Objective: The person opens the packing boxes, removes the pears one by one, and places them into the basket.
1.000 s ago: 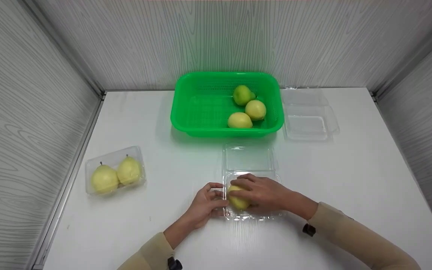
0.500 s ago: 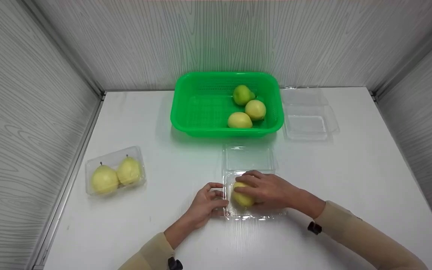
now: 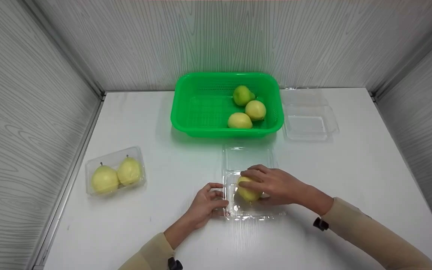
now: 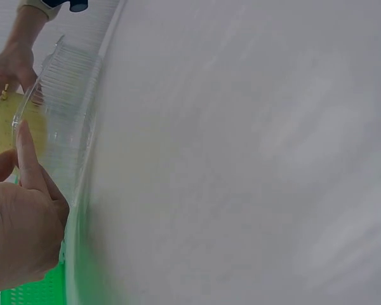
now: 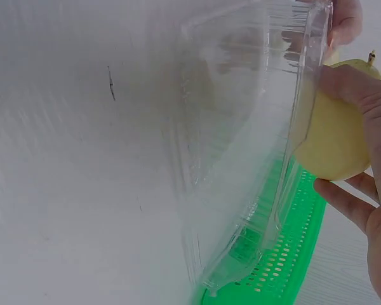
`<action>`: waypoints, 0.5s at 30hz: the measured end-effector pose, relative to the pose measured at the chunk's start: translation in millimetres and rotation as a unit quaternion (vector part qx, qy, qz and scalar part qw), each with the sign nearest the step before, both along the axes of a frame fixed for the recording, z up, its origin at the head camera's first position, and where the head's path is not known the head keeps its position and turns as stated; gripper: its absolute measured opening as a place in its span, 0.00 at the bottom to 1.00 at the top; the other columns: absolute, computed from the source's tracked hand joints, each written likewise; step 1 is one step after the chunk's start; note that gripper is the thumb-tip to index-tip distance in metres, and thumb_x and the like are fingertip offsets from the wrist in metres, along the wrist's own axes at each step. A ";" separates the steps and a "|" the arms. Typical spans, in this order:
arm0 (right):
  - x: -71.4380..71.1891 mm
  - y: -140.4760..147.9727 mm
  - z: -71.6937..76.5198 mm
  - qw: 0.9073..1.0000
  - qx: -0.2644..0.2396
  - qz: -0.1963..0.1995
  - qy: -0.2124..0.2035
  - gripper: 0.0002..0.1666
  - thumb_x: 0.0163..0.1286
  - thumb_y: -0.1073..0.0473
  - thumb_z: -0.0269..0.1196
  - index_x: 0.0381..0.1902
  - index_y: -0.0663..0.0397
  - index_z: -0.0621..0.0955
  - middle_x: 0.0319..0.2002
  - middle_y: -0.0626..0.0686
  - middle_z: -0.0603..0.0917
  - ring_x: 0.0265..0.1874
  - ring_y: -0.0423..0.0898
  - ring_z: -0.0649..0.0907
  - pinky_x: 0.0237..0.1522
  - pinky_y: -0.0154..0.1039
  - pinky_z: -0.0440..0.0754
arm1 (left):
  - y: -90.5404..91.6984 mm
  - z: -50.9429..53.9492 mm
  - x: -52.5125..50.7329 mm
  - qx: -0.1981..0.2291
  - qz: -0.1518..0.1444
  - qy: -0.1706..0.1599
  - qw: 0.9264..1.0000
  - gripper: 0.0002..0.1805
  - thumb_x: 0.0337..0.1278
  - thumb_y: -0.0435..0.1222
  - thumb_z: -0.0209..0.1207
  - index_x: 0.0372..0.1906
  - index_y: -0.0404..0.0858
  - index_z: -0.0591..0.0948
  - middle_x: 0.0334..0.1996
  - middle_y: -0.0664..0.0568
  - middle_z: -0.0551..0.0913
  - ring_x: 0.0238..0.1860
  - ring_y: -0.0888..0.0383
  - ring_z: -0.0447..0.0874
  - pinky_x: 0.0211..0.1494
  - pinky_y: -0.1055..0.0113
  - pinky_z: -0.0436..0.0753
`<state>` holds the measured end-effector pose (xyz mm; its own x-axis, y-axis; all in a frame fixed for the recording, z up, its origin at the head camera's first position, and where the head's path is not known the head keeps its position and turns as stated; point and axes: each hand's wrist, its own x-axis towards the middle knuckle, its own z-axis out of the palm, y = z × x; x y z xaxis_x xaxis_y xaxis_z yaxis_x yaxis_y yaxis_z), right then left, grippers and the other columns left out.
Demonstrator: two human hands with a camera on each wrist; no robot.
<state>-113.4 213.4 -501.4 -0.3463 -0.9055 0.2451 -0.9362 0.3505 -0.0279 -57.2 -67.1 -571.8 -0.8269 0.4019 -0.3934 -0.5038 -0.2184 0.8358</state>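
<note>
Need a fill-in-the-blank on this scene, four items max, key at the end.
1. The ____ hand grips a pear at the middle box.
2. The basket is ____ in colour.
3. The basket holds exactly ____ visible pears.
4. In the head view, the pair of boxed pears lies on the ____ side of the basket.

Missing words: right; green; three; left.

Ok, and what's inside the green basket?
The green basket holds three pears: a greener pear at the back, a paler pear in the middle and a front pear. The rim hides the front one's lower edge; the floor beneath them is covered.
</note>
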 end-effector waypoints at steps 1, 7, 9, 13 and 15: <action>-0.8 0.9 1.3 1.000 0.001 -0.001 0.001 0.48 0.51 0.48 0.84 0.69 0.40 0.76 0.66 0.52 0.80 0.62 0.52 0.82 0.42 0.42 0.93 | 0.0 -0.5 -0.4 0.000 -0.001 0.002 1.000 0.35 0.60 0.25 0.67 0.70 0.32 0.64 0.45 0.50 0.81 0.42 0.57 0.88 0.40 0.63 0.93; -6.1 6.5 11.3 1.000 0.004 -0.007 0.010 0.47 0.51 0.47 0.84 0.69 0.40 0.77 0.65 0.52 0.80 0.62 0.53 0.82 0.42 0.43 0.93 | 0.4 -1.6 0.1 -0.001 0.000 0.000 1.000 0.35 0.60 0.26 0.67 0.69 0.33 0.64 0.44 0.51 0.81 0.41 0.59 0.87 0.39 0.63 0.93; -8.5 8.1 16.4 1.000 0.004 -0.009 0.015 0.48 0.51 0.46 0.84 0.69 0.41 0.77 0.65 0.53 0.81 0.61 0.53 0.82 0.41 0.43 0.93 | 0.5 -1.8 0.3 -0.002 0.000 -0.001 1.000 0.35 0.60 0.26 0.67 0.69 0.33 0.65 0.44 0.50 0.81 0.40 0.59 0.86 0.39 0.64 0.93; -14.7 8.9 27.7 1.000 0.005 -0.010 0.026 0.49 0.49 0.47 0.85 0.68 0.41 0.77 0.64 0.53 0.80 0.61 0.54 0.82 0.39 0.43 0.93 | 0.5 -1.8 0.7 -0.003 0.003 -0.002 1.000 0.34 0.60 0.25 0.67 0.69 0.33 0.65 0.44 0.50 0.81 0.39 0.59 0.86 0.38 0.63 0.93; -18.2 8.6 33.7 0.999 0.005 -0.009 0.031 0.50 0.48 0.47 0.86 0.68 0.41 0.76 0.64 0.53 0.80 0.61 0.54 0.82 0.38 0.43 0.93 | 0.5 -1.1 1.0 -0.005 0.004 -0.002 1.000 0.35 0.59 0.25 0.67 0.69 0.33 0.65 0.45 0.49 0.81 0.39 0.60 0.86 0.39 0.63 0.93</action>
